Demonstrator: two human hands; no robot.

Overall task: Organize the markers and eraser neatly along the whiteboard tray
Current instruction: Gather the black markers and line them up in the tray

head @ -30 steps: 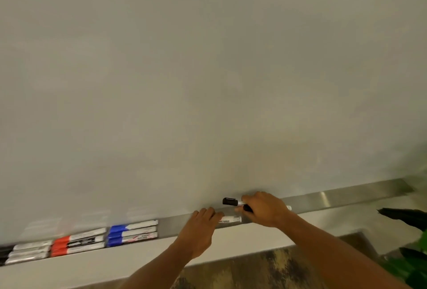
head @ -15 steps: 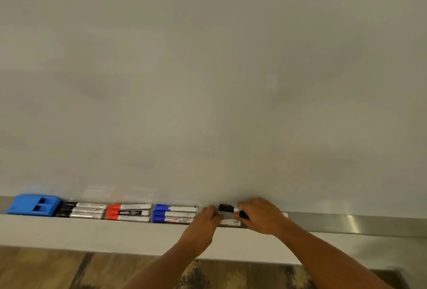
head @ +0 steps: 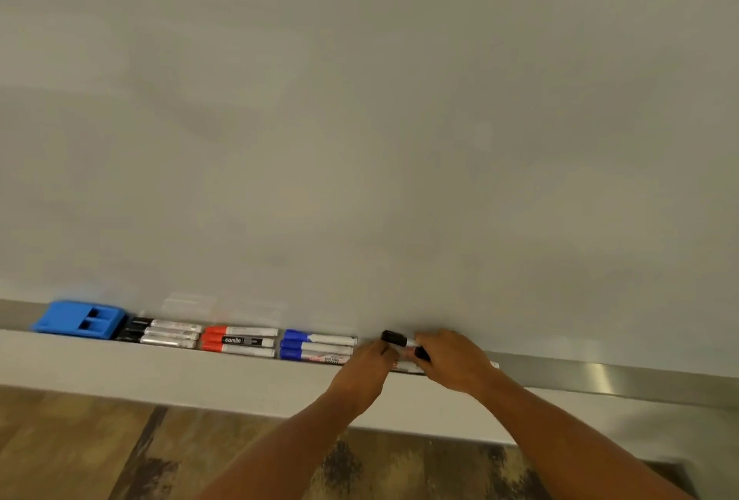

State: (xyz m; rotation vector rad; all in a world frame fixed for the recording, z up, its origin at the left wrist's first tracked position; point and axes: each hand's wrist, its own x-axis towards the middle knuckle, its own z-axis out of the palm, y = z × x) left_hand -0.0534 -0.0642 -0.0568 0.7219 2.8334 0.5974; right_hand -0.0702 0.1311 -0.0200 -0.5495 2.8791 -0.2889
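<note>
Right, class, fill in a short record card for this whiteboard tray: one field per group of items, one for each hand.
eraser: blue plastic block eraser, far left of the metal whiteboard tray
black group: three black-capped markers, beside the eraser
red group: three red-capped markers
blue group: three blue-capped markers
right hand: right hand grips a black-capped marker
left hand: left hand touches markers under that one

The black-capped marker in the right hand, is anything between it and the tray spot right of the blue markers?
Only the left hand, resting right of the blue-capped markers. The right hand holds the black-capped marker just above the metal tray.
</note>
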